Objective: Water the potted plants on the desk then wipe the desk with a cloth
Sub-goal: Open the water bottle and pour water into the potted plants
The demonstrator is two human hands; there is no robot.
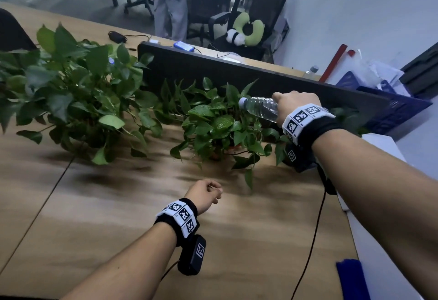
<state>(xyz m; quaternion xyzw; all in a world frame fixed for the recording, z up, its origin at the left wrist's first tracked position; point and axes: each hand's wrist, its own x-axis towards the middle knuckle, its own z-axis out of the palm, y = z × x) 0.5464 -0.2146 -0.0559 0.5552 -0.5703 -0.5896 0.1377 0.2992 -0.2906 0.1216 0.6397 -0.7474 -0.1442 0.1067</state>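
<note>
Office chairs and a grey floor are showing beyond the brown wood-grain worktop (237, 240), where two leafy green potted plants are sitting. Taking the smaller potted plant (220, 129) as landmark, the right hand (296, 106) is hovering just above and to its right, its grip closing around a clear plastic water bottle (259, 107). That bottle's long axis is lying nearly level, mouth pointing left over the wet leaves. Left of it, the larger potted plant (71, 96) is waiting. Nearer the camera, the left hand (205, 194) is curling loosely, holding nothing. A blue cloth (350, 276) is lying far right.
</note>
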